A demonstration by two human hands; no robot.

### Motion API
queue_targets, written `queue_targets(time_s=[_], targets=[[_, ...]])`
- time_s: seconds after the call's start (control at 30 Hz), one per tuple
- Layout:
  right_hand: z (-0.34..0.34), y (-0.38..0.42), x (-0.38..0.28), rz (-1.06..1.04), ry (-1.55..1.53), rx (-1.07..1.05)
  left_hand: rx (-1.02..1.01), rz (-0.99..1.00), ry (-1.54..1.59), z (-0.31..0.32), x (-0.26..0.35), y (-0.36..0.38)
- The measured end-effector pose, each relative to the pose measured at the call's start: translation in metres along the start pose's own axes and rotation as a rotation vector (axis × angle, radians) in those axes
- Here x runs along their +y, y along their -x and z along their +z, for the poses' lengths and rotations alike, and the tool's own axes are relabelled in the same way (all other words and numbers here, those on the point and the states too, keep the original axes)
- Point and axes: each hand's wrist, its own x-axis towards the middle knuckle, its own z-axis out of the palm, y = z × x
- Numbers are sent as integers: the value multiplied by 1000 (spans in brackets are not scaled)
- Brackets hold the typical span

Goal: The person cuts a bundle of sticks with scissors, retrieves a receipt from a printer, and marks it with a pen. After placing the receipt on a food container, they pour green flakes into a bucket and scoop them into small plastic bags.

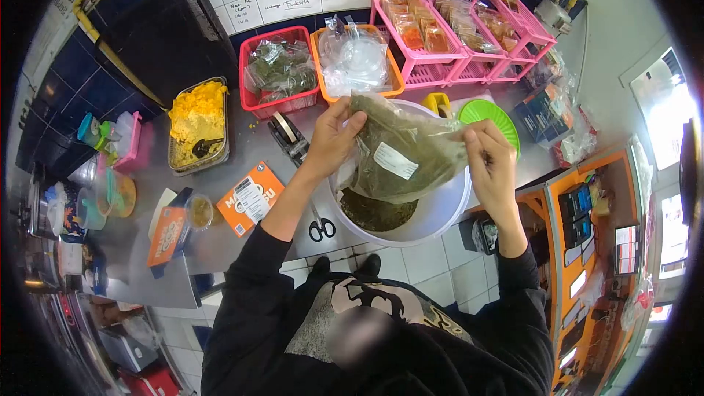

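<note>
A clear plastic bag (pixel 418 139) with green-brown contents and a white label hangs between my hands. My left hand (pixel 334 136) pinches its upper left corner; my right hand (pixel 490 161) grips the right edge. Beneath the bag stands a large white tub (pixel 447 213), its bottom partly covered by a dark green mass (pixel 374 213). The bag hides the back part of the tub's inside. Black-handled scissors (pixel 321 229) lie beside the tub, below my left forearm. A tape dispenser (pixel 287 136) sits left of my left hand.
Behind the tub are a red basket (pixel 282 106) of green packets, an orange basket (pixel 396 88) with clear plastic and pink racks (pixel 440 72) of sachets. A tray of yellow food (pixel 198 114) and orange boxes (pixel 249 198) stand left. A green plate (pixel 490 119) lies right.
</note>
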Motion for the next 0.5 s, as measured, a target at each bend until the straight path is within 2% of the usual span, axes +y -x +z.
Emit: queue_targets(time_s=[0.1, 0.2, 0.3, 0.37, 0.47, 0.5], targets=[[1, -3, -4, -47, -6, 9, 38, -43, -13, 0, 1, 2], [1, -2, -11, -70, -13, 13, 9, 79, -54, 1, 2, 0], [-3, 0, -10, -78, -4, -25, 75, -79, 13, 4, 12, 1], [0, 1, -9, -62, -9, -61, 82, -86, 11, 9, 10, 3], [18, -3, -2, 5, -177, -123, -5, -43, -165, 18, 0, 4], [21, -5, 1, 193, -285, -205, -14, -34, -223, 28, 1, 5]])
